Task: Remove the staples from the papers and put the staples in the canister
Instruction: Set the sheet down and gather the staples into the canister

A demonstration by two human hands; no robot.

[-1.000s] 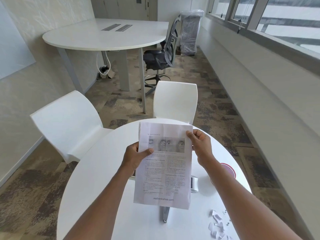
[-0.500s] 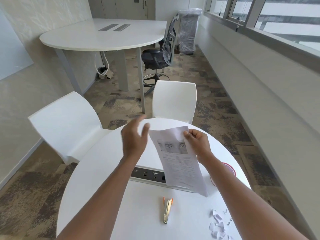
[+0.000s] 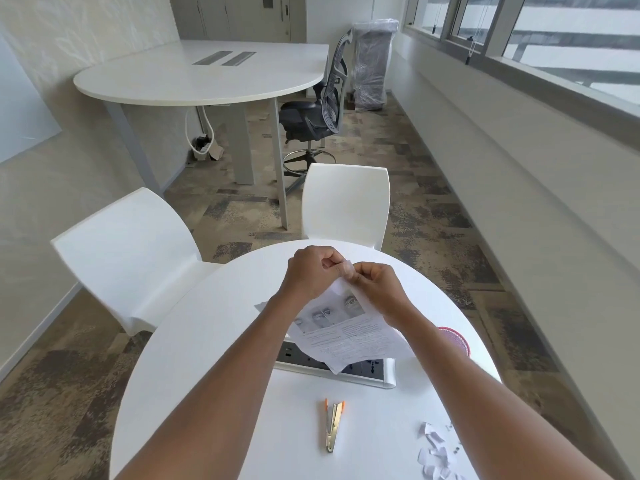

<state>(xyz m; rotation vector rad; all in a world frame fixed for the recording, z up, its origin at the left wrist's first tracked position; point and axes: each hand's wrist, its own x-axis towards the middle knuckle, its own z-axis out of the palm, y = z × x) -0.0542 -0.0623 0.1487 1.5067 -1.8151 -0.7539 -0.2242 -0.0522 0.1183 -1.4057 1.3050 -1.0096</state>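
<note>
Both hands up over the round tabletop (image 3: 214,327), left hand (image 3: 308,275) and right hand (image 3: 375,289) pinching the printed papers (image 3: 349,336) at the top corner, possibly the staple, staple remover (image 3: 333,427) lying nearer, red-rimmed canister (image 3: 455,337) right.

i can't spot the staple itself, too small where the fingertips (image 3: 347,271) meet. canister (image 3: 456,338) mostly behind the right forearm (just a red rim). paper scraps (image 3: 435,453) run off the bottom edge.
</note>
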